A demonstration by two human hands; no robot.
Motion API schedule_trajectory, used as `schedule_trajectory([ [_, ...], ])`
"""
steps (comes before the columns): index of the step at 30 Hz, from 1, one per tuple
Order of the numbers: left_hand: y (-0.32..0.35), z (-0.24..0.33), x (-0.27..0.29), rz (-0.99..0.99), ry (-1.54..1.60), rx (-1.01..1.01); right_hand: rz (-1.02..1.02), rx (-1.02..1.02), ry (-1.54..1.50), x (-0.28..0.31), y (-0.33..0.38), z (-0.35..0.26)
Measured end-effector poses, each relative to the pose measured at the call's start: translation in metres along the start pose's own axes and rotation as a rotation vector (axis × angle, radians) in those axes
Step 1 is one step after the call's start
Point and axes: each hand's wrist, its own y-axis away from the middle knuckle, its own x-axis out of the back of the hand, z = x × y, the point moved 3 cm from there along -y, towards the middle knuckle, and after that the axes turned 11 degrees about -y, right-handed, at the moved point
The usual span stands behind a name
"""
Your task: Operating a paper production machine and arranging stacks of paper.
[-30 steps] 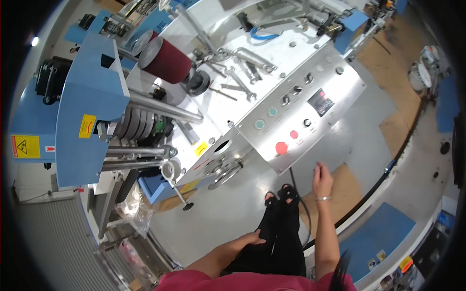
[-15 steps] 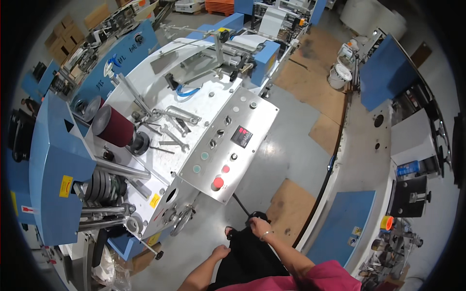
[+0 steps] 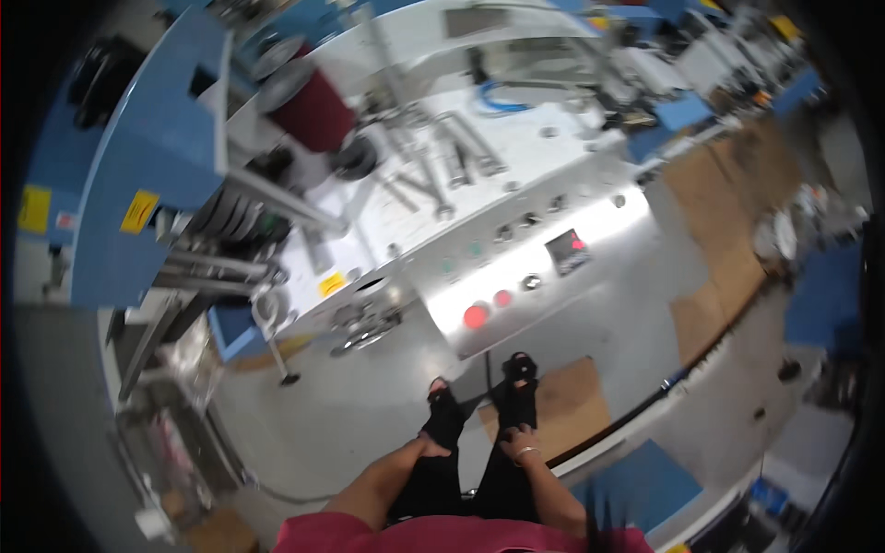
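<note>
Both of my hands are low in the view, at the legs of my black trousers (image 3: 461,479). My left hand (image 3: 435,445) is closed at the outer side of the left leg, gripping the cloth; its fingertips are partly hidden. On the right leg, my right hand (image 3: 519,443), with a bracelet at the wrist, is closed on the cloth as well. Motion blur softens the fingers. Beyond my feet stands a machine with a slanted metal control panel (image 3: 544,253), bearing a red push button (image 3: 475,316), knobs and a small display.
Several wrenches (image 3: 429,180) lie on the white machine top, near a dark red roll (image 3: 309,106) and a blue cable (image 3: 502,100). A handwheel (image 3: 367,332) juts from the machine's side. Brown board (image 3: 567,405) covers part of the floor. A blue-panelled machine (image 3: 636,493) stands at the right.
The view has swung, so the control panel and machine appear turned and higher up. My hands remain at the trouser legs, and both feet now show.
</note>
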Motion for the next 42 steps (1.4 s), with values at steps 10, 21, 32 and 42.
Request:
schedule_trajectory([
  [10,-0.024,-0.005,-0.082,0.001,0.253,0.428,-0.248,-0.114,-0.031,0.011,0.006,0.012],
  [21,-0.011,-0.011,-0.086,0.023,0.262,0.455,-0.303,-0.171,0.098,0.002,0.015,-0.006],
  [32,-0.024,-0.030,-0.096,0.082,0.243,0.390,-0.351,-0.285,0.096,-0.011,0.020,-0.010],
  [42,0.033,0.031,0.023,-0.028,-0.049,-0.090,-0.192,0.046,0.041,0.015,-0.009,0.026],
])
